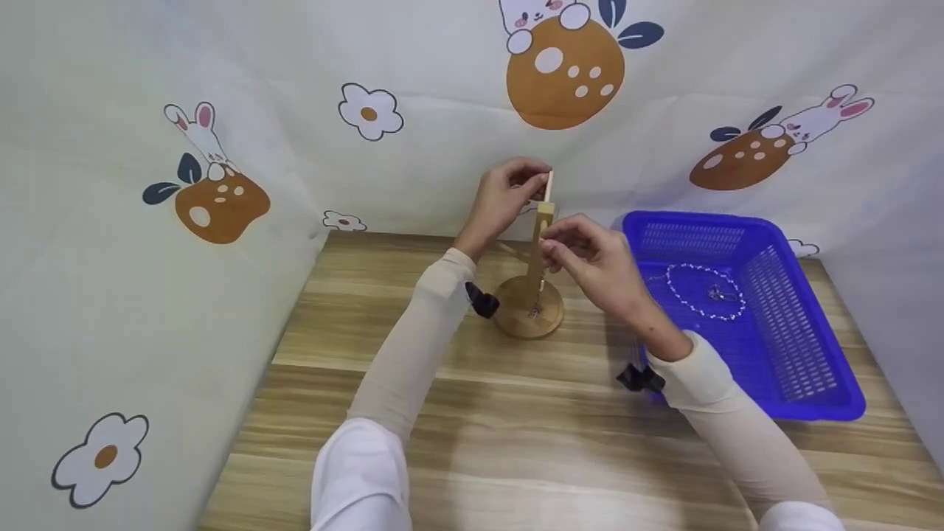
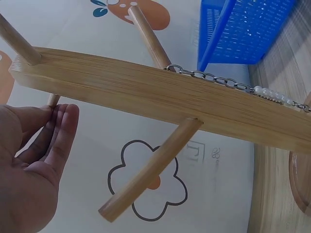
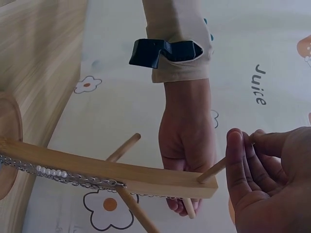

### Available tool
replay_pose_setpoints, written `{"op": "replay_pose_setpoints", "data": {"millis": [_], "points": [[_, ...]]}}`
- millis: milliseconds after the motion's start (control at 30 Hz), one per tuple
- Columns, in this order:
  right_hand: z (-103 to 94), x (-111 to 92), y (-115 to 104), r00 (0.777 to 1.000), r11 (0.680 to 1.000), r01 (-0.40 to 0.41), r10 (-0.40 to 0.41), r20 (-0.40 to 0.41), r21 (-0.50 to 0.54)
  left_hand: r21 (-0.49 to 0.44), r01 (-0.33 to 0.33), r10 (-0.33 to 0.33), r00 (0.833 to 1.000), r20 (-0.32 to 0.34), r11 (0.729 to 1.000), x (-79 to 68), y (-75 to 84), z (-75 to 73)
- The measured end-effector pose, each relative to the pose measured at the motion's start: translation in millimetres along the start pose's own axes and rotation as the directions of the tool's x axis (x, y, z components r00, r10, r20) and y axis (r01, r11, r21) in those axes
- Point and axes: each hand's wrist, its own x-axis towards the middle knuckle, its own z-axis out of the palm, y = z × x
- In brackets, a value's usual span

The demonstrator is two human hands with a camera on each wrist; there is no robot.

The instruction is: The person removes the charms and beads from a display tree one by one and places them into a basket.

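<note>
A wooden stand has an upright post (image 1: 535, 258) with side pegs (image 2: 150, 170) and a round base (image 1: 509, 324). My left hand (image 1: 505, 195) pinches a peg (image 2: 54, 99) near the top of the post, on the far side. On the near side, my right hand (image 1: 601, 258) pinches the end of another upper peg (image 3: 213, 171) between thumb and fingers. A silver chain bracelet or necklace with white pearl beads (image 2: 272, 94) hangs from a lower peg, along the post. Its lower end, with a small silver piece (image 1: 535, 311), reaches the base.
To the right, a blue plastic basket (image 1: 815, 317) holds a beaded pearl strand (image 1: 682, 299) with a silver piece inside its loop. The wood-grain table (image 1: 413, 332) meets a printed cloth backdrop (image 1: 435, 177) close behind the stand. Dark wrist mounts (image 1: 483, 301) stick out from both sleeves.
</note>
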Motion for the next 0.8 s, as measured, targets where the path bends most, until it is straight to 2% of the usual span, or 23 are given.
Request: {"op": "replay_pose_setpoints", "data": {"millis": [267, 400, 633, 800], "points": [[-1.3, -2.8, 3.0, 0.998, 0.999, -0.026, 0.028, -0.047, 0.039, -0.046, 0.052, -0.052, 0.999, -0.011, 0.998, -5.5, 2.4, -3.9], [-3.6, -4.6, 5.2, 0.994, 0.998, -0.050, 0.054, -0.099, 0.040, -0.065, 0.055, -0.056, 0.998, -0.005, 0.996, -9.6, 6.4, -8.8], [-5.0, -8.4, 17.1, 0.963, 0.989, -0.148, 0.150, -0.225, 0.027, -0.027, 0.033, -0.033, 0.999, -0.003, 0.999, -16.9, 11.5, -21.2], [-2.2, -12.4, 29.8, 0.937, 0.965, -0.258, 0.242, -0.250, -0.034, 0.000, 0.010, -0.010, 1.000, -0.005, 1.000, -25.2, 5.9, -31.1]]}}
